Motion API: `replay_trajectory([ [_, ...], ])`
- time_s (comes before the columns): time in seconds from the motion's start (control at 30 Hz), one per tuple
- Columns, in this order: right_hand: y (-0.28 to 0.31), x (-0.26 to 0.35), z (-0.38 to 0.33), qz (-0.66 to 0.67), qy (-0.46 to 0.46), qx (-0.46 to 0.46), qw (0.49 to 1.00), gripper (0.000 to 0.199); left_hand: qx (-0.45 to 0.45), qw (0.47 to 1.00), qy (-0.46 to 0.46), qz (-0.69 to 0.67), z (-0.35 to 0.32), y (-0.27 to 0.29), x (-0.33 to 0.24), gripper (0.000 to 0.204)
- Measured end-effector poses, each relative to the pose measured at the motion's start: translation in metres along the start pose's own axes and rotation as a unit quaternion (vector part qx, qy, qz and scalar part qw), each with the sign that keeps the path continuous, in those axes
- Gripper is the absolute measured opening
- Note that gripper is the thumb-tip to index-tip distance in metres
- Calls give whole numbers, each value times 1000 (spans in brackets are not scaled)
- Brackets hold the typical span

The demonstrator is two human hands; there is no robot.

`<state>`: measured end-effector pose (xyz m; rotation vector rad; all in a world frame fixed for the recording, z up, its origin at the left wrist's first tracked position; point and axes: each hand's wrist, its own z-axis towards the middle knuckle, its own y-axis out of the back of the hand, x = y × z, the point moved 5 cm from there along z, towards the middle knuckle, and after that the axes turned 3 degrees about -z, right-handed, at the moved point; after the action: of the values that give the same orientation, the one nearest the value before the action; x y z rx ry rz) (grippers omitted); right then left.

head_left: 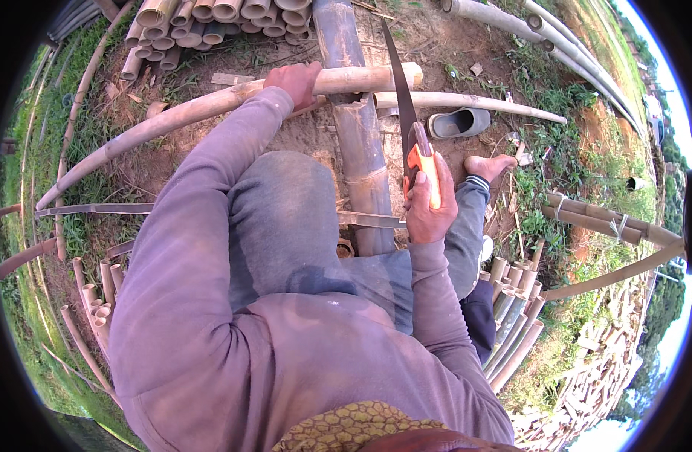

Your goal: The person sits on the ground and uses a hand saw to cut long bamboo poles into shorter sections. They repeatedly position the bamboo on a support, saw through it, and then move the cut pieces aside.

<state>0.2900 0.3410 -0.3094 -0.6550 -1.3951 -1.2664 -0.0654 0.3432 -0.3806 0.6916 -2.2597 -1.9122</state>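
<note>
My left hand (pixel 294 84) is wrapped round a long pale bamboo pole (pixel 195 111) near its right end. This pole lies across a thick, dark bamboo trunk (pixel 367 169) that runs away from me. In my right hand (pixel 432 207) is a hand saw (pixel 397 90) with an orange handle, its dark blade pointing up and away. The blade passes beside the pole's right end; whether it touches the bamboo I cannot tell. Just beyond the trunk's right side, a second thin bamboo pole (pixel 474 102) lies on the ground.
Cut bamboo tubes (pixel 225 16) are stacked at the far left. A grey clog (pixel 459 123) lies right of the saw, near my bare foot (pixel 490 166). More bamboo pieces (pixel 515 309) stand bundled at the near right. Tied poles (pixel 598 218) and scattered offcuts (pixel 587 384) are farther right.
</note>
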Motion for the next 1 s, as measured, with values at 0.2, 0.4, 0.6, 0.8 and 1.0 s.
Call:
replay_trajectory([
  [0.2,39,5,-69,51,-17,-8,999,46,11,1000,5,-6,-2,0,5,55],
  [0.4,-3,-22,20,-22,50,-5,999,43,1,1000,-4,-27,-4,4,-2,53],
  [0.6,-9,-18,21,-3,68,-25,997,43,-11,1000,-10,-9,-2,11,0,54],
  [0.8,48,7,-89,-12,8,-4,1000,52,-7,1000,-4,-21,-10,3,7,54],
  [1.0,-27,-11,59,40,14,-1,999,41,-23,999,-29,-22,2,0,-1,59],
])
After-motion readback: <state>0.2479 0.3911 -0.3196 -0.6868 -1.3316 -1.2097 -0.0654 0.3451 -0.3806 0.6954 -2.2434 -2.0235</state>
